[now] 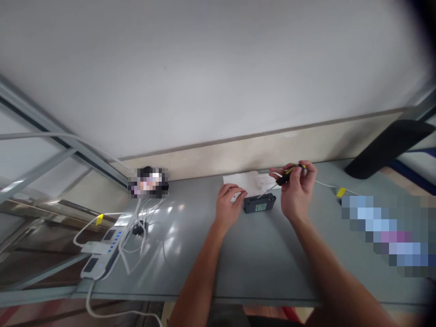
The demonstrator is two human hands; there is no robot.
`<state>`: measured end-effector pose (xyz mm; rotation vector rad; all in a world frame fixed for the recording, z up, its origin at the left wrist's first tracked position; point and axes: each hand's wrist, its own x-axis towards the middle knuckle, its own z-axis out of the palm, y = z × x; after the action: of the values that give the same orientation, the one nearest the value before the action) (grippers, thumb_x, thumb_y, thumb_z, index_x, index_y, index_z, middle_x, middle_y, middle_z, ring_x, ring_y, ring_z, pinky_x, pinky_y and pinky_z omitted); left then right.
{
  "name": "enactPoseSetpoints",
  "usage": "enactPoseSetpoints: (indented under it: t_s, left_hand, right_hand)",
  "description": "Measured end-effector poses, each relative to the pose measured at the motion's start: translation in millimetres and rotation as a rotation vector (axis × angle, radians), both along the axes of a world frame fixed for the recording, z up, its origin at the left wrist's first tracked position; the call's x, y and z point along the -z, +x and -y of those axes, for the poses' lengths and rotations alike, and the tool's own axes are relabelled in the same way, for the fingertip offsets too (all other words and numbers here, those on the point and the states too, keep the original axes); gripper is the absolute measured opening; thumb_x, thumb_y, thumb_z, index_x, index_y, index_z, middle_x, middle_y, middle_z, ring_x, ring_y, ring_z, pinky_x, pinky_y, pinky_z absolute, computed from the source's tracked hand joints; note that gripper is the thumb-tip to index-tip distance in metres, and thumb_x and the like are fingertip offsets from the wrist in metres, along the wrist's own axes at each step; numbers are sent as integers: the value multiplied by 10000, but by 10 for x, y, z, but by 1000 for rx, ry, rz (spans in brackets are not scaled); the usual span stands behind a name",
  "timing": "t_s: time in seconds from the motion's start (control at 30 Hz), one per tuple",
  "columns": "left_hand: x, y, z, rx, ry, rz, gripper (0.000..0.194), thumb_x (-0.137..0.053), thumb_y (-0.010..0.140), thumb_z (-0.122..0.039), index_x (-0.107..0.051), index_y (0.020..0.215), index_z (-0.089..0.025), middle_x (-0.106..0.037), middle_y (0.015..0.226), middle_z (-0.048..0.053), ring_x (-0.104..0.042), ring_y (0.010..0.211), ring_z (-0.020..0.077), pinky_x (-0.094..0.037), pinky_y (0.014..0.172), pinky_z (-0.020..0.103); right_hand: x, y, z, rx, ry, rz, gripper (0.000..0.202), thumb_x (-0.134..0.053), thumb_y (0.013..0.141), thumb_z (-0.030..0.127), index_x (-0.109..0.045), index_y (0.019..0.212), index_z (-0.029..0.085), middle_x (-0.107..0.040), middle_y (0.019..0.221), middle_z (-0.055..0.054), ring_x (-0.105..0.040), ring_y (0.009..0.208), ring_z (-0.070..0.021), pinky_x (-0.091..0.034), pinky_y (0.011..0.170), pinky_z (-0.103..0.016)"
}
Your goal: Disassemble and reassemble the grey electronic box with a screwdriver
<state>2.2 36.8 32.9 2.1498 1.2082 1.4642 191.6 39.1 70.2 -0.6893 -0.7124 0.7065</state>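
Observation:
A small dark grey box [260, 204] with vent slots and a pale label rests on the grey table. My right hand [297, 186] grips a screwdriver [288, 175] with a black and yellow handle, its shaft slanting down toward the box's top. Beside the box's left end is my left hand [231, 203], its fingers bent and the thumb near the fingertips; anything between them is too small to make out. Behind the box lie white papers [245, 182].
On the left, a white power strip [99, 261] sits with tangled white cables [141, 245]. A black cylindrical object [384, 150] leans at the back right. Blurred-out items are at the back left and right. A wall stands behind the table [252, 268].

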Motion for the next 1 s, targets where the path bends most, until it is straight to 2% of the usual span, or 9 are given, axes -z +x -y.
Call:
enactPoseSetpoints:
  t_s: [0.13, 0.23, 0.33, 0.43, 0.67, 0.77, 0.83, 0.87, 1.0]
  left_hand:
    - [64, -164, -95, -217, -53, -214, 85, -695, 966, -294, -750, 950, -231, -708, 967, 53, -615, 986, 227, -476, 945, 386]
    - [152, -236, -145, -305, -178, -383, 81, -692, 965, -273, -760, 988, -234, -712, 990, 55, -600, 1014, 244, -459, 943, 380]
    - [232, -249, -182, -314, -302, -462, 115, -671, 978, -282, -778, 996, -244, -707, 1009, 55, -593, 1015, 243, -454, 931, 366]
    - [280, -235, -202, -301, -350, -486, 147, -652, 988, -289, -793, 1010, -252, -703, 1033, 61, -588, 1029, 247, -452, 933, 369]
    - [326, -230, -206, -275, -333, -460, 155, -656, 979, -293, -790, 1025, -232, -691, 1057, 84, -594, 1039, 269, -464, 952, 407]
    - [281, -211, -190, -275, -263, -357, 182, -618, 996, -300, -778, 1052, -234, -671, 1070, 92, -589, 1059, 268, -461, 982, 426]
    - [203, -182, -153, -211, -187, -224, 217, -577, 1016, -324, -766, 1069, -232, -654, 1095, 92, -587, 1077, 249, -458, 1011, 415]
    - [151, -164, -125, -137, -168, -149, 236, -560, 1023, -343, -759, 1076, -227, -650, 1103, 90, -591, 1076, 235, -463, 1013, 399]
    - [-52, -99, 2, 242, -307, 2, 275, -541, 1026, -385, -734, 1113, -208, -672, 1039, 76, -615, 890, 175, -508, 849, 318]
  right_hand:
    - [73, 11, -32, -12, -13, 36, 256, -597, 983, 457, -458, 1169, 350, -571, 994, 28, -740, 792, -136, -655, 751, -353]
    - [121, -7, -38, -24, -30, 59, 253, -595, 984, 455, -464, 1176, 354, -563, 995, 26, -736, 777, -134, -651, 712, -334]
    - [174, -16, -50, -41, -56, 51, 248, -595, 987, 439, -470, 1180, 345, -562, 987, 32, -732, 746, -125, -643, 681, -318]
    - [230, -3, -75, -51, -81, 31, 253, -598, 987, 434, -465, 1178, 335, -561, 968, 44, -726, 722, -115, -631, 671, -306]
    - [242, 32, -100, 23, -85, 109, 279, -607, 979, 460, -465, 1161, 303, -608, 910, 41, -715, 747, -129, -596, 676, -289]
    - [211, 20, -78, 53, -65, 152, 276, -617, 977, 456, -482, 1154, 292, -631, 894, 34, -705, 757, -130, -592, 724, -301]
    - [197, 9, -63, 54, -56, 162, 271, -621, 977, 447, -488, 1155, 291, -636, 908, 32, -698, 745, -123, -591, 739, -305]
    - [191, 2, -56, 47, -56, 160, 270, -620, 978, 444, -488, 1159, 293, -635, 920, 31, -695, 729, -118, -591, 731, -303]
    - [155, -28, -23, 6, -52, 158, 269, -615, 982, 437, -481, 1170, 299, -626, 935, 33, -683, 660, -106, -588, 664, -289]
